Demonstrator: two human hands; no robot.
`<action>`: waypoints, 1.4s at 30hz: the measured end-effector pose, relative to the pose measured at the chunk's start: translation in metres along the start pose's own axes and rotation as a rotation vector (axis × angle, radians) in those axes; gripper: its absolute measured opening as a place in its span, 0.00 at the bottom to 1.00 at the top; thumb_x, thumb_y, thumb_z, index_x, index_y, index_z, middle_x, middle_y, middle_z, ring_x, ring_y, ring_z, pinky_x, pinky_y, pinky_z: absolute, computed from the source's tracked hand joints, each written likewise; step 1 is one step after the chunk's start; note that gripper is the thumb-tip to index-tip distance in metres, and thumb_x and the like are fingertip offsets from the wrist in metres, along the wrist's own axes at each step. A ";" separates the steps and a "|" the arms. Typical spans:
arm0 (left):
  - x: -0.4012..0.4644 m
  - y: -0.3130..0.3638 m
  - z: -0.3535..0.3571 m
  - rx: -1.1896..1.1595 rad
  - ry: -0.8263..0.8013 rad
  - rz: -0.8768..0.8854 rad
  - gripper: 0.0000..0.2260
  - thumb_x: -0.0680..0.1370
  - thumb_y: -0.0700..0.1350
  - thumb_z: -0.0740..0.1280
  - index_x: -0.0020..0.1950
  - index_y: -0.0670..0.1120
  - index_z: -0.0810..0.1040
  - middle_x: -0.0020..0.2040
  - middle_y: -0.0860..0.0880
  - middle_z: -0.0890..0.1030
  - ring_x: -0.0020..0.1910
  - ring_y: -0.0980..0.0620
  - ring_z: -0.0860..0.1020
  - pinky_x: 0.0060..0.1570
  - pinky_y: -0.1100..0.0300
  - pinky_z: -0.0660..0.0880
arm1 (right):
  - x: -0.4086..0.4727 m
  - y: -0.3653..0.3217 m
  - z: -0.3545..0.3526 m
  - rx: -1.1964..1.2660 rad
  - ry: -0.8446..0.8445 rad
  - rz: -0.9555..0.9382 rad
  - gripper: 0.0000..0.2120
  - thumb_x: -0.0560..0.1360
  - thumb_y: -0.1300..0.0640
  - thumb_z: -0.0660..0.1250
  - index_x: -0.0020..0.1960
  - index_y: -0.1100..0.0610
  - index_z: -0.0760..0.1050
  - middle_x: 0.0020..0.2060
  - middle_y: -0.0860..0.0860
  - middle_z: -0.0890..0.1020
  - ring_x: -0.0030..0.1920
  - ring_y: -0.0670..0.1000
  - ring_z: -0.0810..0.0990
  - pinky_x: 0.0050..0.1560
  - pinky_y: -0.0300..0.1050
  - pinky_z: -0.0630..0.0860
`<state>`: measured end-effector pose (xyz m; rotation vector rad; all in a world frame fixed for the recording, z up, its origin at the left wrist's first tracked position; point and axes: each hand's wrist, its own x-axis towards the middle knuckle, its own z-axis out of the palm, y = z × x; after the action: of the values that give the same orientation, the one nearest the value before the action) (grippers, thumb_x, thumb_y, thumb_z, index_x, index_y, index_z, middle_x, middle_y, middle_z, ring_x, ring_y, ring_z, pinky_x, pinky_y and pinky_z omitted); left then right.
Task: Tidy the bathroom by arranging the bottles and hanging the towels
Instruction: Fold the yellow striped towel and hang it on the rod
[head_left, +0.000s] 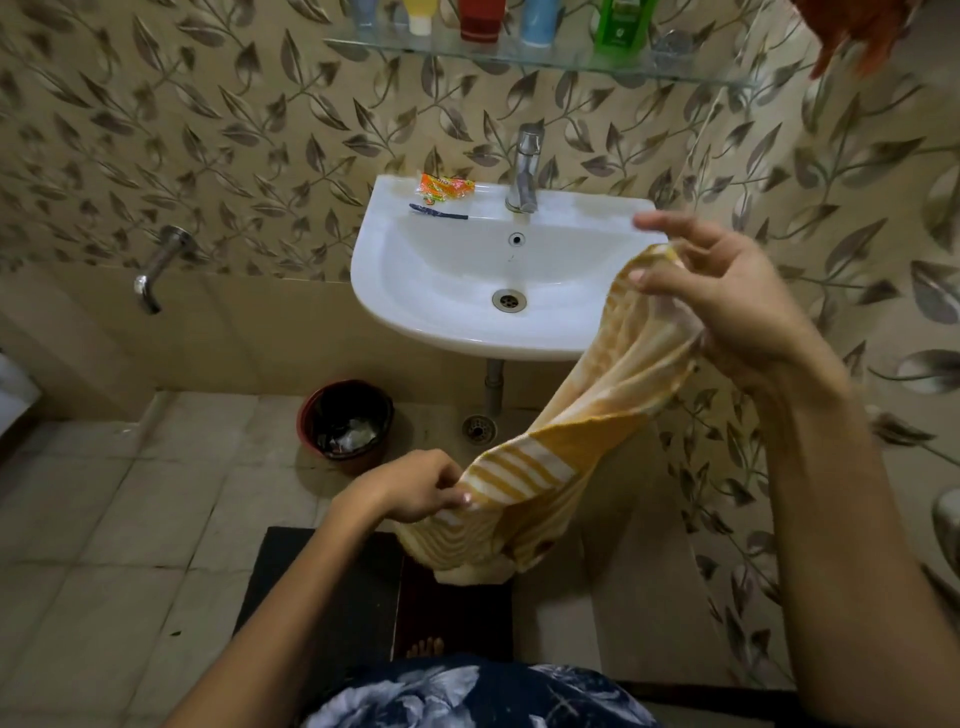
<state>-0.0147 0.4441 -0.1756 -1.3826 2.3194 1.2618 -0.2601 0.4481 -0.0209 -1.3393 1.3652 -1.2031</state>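
Standing before the white sink (415, 312), we take it as our reference for all positions. Largest after it is the yellow-and-white striped towel (587, 415), stretched in a sagging diagonal from the sink's right rim down to a point below and in front of the basin, over the dark floor mat (322, 582). Our right hand (727, 301) pinches the towel's upper end at the sink's right edge, thumb and fingers closed on the cloth, index finger extended. Our left hand (415, 488) grips the lower end, fingers curled around the fabric. A red bin (345, 421) sits on the floor below the sink, to its left. On the glass shelf (519, 57) above the sink, the bottles (480, 21) stand in a row. An orange wrapper (447, 186) and a dark razor (436, 212) lie on the sink's back ledge, left of the tap (524, 166).
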 end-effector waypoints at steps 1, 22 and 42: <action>-0.004 0.008 -0.001 -0.013 -0.022 0.067 0.12 0.80 0.48 0.62 0.50 0.41 0.79 0.43 0.47 0.80 0.43 0.50 0.77 0.44 0.56 0.71 | 0.003 0.006 0.004 -0.089 -0.042 0.028 0.18 0.72 0.67 0.67 0.52 0.45 0.77 0.42 0.49 0.79 0.45 0.47 0.80 0.48 0.41 0.81; -0.019 0.086 -0.007 -1.928 0.582 0.074 0.06 0.81 0.40 0.59 0.55 0.38 0.70 0.35 0.41 0.81 0.30 0.51 0.83 0.29 0.59 0.81 | -0.084 0.076 0.102 -0.426 0.115 0.039 0.25 0.64 0.36 0.69 0.50 0.44 0.58 0.49 0.43 0.69 0.47 0.39 0.74 0.43 0.39 0.76; -0.014 0.061 0.009 -1.298 0.928 0.034 0.12 0.77 0.32 0.60 0.49 0.43 0.82 0.42 0.47 0.83 0.42 0.54 0.81 0.46 0.60 0.78 | -0.072 0.040 0.074 -0.095 -0.145 -0.151 0.11 0.79 0.51 0.53 0.42 0.55 0.68 0.34 0.44 0.70 0.35 0.41 0.68 0.37 0.33 0.66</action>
<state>-0.0566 0.4730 -0.1386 -2.7233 1.7161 2.8331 -0.1899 0.5129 -0.0762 -1.5888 1.2494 -1.1263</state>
